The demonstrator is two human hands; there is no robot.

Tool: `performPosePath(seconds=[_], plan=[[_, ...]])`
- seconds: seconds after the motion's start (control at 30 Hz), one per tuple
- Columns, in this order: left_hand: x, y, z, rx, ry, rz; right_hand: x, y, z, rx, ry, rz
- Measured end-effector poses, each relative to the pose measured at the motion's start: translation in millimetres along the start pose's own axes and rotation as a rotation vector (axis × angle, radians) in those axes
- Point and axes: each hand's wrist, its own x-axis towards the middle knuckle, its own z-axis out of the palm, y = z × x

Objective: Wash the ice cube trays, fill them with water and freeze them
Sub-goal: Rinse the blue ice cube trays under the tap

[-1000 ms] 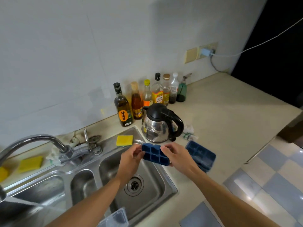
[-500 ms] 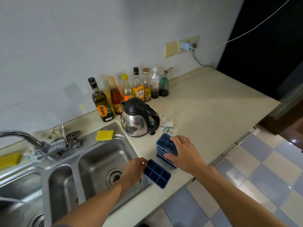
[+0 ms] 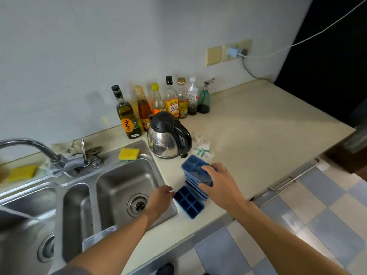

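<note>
Near the front edge of the counter (image 3: 258, 135), beside the steel sink (image 3: 119, 181), my left hand (image 3: 160, 197) rests loose fingers against a lone blue six-cell ice cube tray (image 3: 189, 202), while my right hand (image 3: 216, 181) grips the stacked blue trays (image 3: 193, 169), I judge to take another for washing.

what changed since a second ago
The single blue ice cube tray, held by both hands over the steel sink, now lies on the beige counter, left hand at its end. The right hand moved to grip the stack of blue trays. Steel kettle, bottles unmoved.
</note>
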Motion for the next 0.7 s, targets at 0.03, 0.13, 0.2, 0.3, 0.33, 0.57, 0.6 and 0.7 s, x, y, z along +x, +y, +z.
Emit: performPosePath(seconds=[0.03, 0.13, 0.2, 0.3, 0.33, 0.57, 0.6, 0.7], plan=[[-5, -1, -6, -0.024, 0.024, 0.005, 2, -3, 0, 0.013, 0.003, -0.019], [-22, 2, -31, -0.238, 0.022, -0.029, 10, -23, 3, 0.069, 0.002, -0.088], [-34, 3, -49, -0.513, 0.029, -0.076, 17, -46, 10, 0.133, 0.007, -0.129], [-53, -5, -75, -0.793, 0.062, -0.108, 24, -86, 27, 0.231, -0.006, -0.172], [-57, -11, -84, -0.845, 0.060, -0.101, 27, -101, 34, 0.257, -0.024, -0.185], [-68, -82, -145, -1.094, 0.076, -0.091, 39, -206, 117, 0.340, -0.231, -0.243], [-67, -99, -154, -1.124, 0.099, -0.109, 40, -222, 134, 0.328, -0.258, -0.249], [-61, -164, -186, -1.193, 0.175, -0.174, 46, -275, 187, 0.286, -0.338, -0.243]])
